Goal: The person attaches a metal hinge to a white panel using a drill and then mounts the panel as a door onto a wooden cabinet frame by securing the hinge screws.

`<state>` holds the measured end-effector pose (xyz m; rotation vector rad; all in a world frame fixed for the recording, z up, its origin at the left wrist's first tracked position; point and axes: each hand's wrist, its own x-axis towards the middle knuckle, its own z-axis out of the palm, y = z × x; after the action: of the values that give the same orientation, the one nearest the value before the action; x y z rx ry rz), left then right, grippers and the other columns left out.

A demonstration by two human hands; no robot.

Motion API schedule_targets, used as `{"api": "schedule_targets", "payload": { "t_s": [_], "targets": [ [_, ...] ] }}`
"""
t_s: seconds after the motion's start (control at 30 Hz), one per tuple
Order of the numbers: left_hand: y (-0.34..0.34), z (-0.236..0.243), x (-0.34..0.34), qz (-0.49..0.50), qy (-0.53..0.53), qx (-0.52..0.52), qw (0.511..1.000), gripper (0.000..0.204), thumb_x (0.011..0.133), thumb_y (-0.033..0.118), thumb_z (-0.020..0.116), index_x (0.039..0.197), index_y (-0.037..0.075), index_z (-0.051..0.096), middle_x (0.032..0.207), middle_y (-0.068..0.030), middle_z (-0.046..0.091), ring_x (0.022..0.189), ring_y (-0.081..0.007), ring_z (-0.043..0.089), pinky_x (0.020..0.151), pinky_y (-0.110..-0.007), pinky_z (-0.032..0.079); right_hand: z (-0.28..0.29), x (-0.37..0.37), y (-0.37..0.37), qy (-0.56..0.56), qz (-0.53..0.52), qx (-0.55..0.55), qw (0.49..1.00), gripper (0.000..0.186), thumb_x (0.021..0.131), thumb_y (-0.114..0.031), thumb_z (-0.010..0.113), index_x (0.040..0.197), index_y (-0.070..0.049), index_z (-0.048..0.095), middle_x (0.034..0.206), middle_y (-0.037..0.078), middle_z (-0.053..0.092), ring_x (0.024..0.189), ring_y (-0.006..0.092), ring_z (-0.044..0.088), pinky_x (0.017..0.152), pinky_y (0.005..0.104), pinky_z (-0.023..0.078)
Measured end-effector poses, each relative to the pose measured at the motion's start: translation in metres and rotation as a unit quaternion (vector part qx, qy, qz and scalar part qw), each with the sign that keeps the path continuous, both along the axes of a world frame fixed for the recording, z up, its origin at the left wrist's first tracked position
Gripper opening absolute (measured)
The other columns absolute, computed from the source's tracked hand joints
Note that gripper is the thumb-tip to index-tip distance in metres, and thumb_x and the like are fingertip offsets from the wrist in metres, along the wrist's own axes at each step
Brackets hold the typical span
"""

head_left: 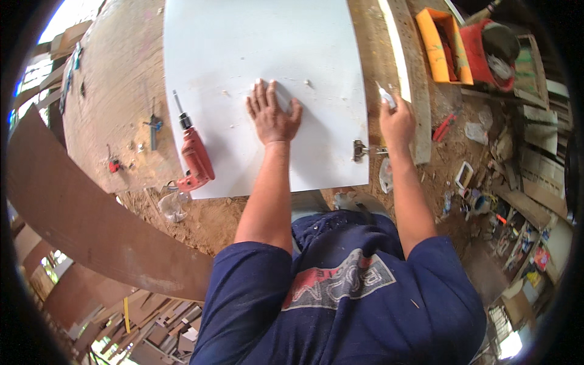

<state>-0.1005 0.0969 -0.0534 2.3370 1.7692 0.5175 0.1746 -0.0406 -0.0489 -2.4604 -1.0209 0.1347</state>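
Note:
My left hand point(274, 112) lies flat, fingers spread, on a large white panel point(304, 42). My right hand point(396, 125), just past the panel's right edge, is closed on a small white-handled tool point(387, 97) with a thin pale tip, too small to identify. Below that hand, a metal hinge point(360, 151) sits on the panel's edge. A red corded-style drill point(196, 159) with a long bit lies on the panel's left side, left of my left hand. Small pale bits and crumbs are scattered over the white surface.
A wooden bench point(103, 79) holds a square point(153, 131) and red tape measure point(114, 164). At right are an orange bin point(435, 30), red bucket point(471, 52) and red-handled pliers point(444, 128). A curved brown board point(103, 231) spans the lower left; scrap and clutter point(523, 219) lie around.

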Motion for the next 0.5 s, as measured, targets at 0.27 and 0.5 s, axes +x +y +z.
{"api": "schedule_targets", "payload": {
  "t_s": [0.27, 0.5],
  "targets": [
    [-0.001, 0.008, -0.007, 0.002, -0.036, -0.021, 0.999, 0.073, 0.091, 0.042, 0.071, 0.155, 0.012, 0.050, 0.169, -0.0196, 0.041, 0.161, -0.0376, 0.031, 0.136, -0.055, 0.015, 0.056, -0.047, -0.008, -0.047, 0.087, 0.037, 0.994, 0.038, 0.098, -0.030, 0.075, 0.128, -0.007, 0.072, 0.122, 0.018, 0.076, 0.113, 0.0411, 0.071, 0.094, 0.0503, 0.058],
    [0.018, 0.051, -0.087, -0.037, -0.180, 0.061, 0.981, 0.049, 0.086, 0.018, 0.081, 0.132, 0.013, 0.067, 0.150, -0.0206, 0.060, 0.147, -0.0399, 0.049, 0.125, -0.054, 0.033, 0.085, -0.129, -0.026, 0.172, 0.144, -0.002, 0.974, 0.029, 0.094, -0.018, 0.078, 0.120, -0.004, 0.075, 0.108, 0.016, 0.076, 0.094, 0.0313, 0.075, 0.085, 0.0430, 0.060]
  ]
}}
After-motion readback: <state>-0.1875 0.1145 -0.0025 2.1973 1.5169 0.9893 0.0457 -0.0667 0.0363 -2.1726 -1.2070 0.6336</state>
